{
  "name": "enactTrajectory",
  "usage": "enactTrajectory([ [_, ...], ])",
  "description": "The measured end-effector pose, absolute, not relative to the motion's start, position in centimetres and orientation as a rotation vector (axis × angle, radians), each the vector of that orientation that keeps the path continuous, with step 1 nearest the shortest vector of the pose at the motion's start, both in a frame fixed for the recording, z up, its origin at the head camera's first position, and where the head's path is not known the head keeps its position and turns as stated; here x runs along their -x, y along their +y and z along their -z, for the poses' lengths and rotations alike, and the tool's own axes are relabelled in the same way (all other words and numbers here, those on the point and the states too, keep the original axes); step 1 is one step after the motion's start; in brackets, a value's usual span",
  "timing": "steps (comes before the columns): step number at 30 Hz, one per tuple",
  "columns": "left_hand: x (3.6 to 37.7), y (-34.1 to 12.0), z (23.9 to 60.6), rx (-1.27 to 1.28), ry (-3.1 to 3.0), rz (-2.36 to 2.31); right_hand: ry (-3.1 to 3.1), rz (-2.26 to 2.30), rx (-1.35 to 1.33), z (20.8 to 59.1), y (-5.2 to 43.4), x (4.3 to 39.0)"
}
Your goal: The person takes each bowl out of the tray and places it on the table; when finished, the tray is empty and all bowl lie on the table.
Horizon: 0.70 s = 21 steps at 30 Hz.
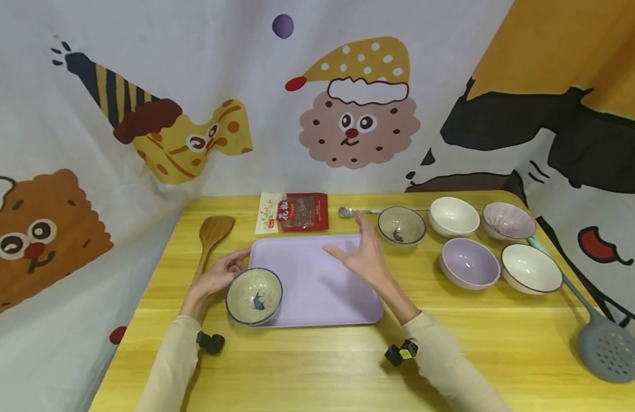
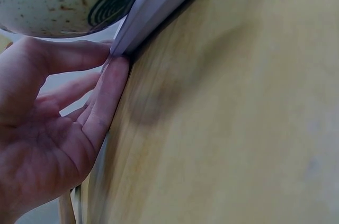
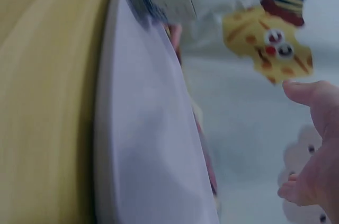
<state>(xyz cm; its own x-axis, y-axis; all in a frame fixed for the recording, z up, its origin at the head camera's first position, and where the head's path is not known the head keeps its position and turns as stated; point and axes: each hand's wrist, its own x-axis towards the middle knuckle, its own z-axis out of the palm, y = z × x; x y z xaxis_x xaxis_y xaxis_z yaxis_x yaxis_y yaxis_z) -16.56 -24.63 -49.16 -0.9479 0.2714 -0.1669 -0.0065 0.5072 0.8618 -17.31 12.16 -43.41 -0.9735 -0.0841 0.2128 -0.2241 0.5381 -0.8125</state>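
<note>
Lilac tray (image 1: 317, 286) is lying flat on the yellow tabletop (image 1: 503, 343), mid-front; looks like light, stiff, slick plastic, so best gripped at opposite rims. Speckled fish bowl (image 1: 254, 296) is sitting on its front-left corner; probably ceramic, heavyish, chippable, prone to sliding. Left hand (image 1: 219, 276) is touching the tray's left edge, fingers relaxed. Right hand (image 1: 362, 254) is hovering spread wide over the tray, holding nothing.
</note>
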Motion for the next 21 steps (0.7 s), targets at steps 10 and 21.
enactTrajectory([
  [10,16.7,-24.7,48.8,-0.236,2.471,-1.401,-2.682,-1.518,-0.557,43.8,6.6,15.8],
  [21,16.8,-24.7,49.0,-0.252,2.482,-1.392,-2.743,-1.476,-1.019,45.1,2.6,14.3],
])
